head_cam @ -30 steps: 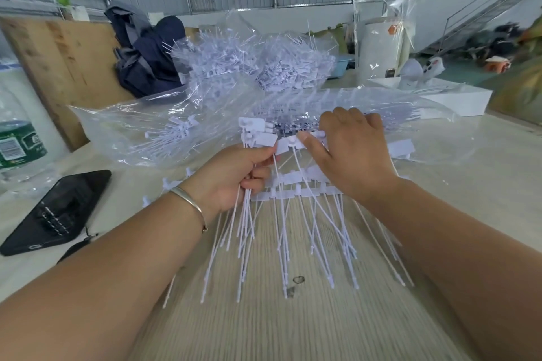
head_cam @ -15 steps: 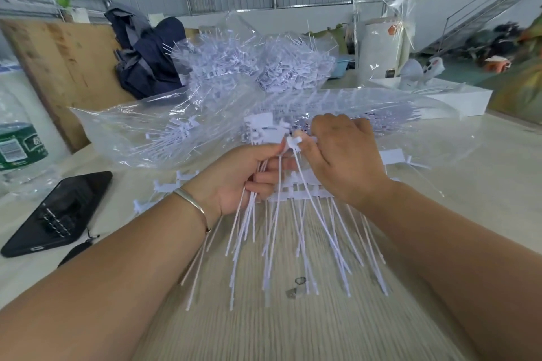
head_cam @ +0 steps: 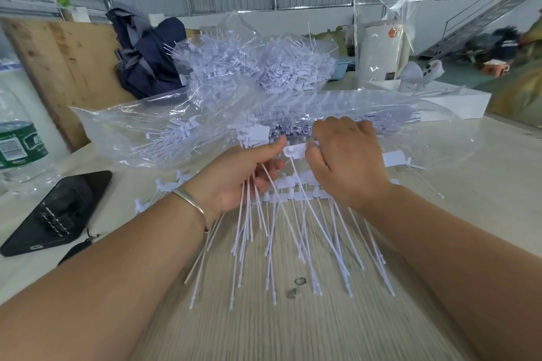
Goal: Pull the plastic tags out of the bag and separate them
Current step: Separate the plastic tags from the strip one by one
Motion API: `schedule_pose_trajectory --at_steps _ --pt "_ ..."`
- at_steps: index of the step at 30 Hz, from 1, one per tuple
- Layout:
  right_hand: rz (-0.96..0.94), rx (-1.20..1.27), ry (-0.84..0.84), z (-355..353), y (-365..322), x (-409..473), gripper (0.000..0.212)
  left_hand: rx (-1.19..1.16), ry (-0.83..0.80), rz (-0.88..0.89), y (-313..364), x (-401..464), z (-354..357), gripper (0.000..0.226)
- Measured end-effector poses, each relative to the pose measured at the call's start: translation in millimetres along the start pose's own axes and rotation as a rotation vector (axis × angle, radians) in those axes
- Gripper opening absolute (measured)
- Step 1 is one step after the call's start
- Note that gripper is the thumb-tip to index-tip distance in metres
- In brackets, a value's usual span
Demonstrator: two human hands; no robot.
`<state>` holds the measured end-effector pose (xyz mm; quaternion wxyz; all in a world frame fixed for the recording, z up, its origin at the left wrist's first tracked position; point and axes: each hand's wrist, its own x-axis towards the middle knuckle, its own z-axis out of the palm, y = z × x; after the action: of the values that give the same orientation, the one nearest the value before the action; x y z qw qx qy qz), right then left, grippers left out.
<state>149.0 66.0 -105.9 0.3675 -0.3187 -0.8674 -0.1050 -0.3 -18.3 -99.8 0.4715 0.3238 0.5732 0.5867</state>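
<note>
While my left hand (head_cam: 234, 176) keeps its grip closed around a bundle of white plastic tags (head_cam: 264, 214), their thin tails hang down and spread over the bench (head_cam: 454, 184) toward me. My right hand (head_cam: 346, 161) has a narrow grip: its fingers pinch the flat head of a single tag (head_cam: 296, 152), which is just beside my left thumb, and the long tail of this tag crosses the others. More tags lie in rows on the bench under both hands. Behind my hands lies the clear plastic bag (head_cam: 176, 126), with many tags inside it, and a second heap of tags (head_cam: 264, 64) is further back. On the left side I see a black phone (head_cam: 58, 211) and a water bottle (head_cam: 17, 138). I wear a silver bracelet (head_cam: 190, 202) on the left wrist.
</note>
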Motion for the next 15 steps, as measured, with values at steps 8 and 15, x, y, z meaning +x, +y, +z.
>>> schedule_pose_trajectory --at_steps 8,15 --pt "-0.037 -0.100 -0.062 0.5 -0.1 -0.6 0.038 0.098 -0.119 0.037 -1.3 -3.8 2.1 0.027" --pt "-0.110 -0.041 -0.027 0.1 -1.1 -1.0 0.048 0.161 0.028 0.135 -1.6 0.4 0.0 0.037"
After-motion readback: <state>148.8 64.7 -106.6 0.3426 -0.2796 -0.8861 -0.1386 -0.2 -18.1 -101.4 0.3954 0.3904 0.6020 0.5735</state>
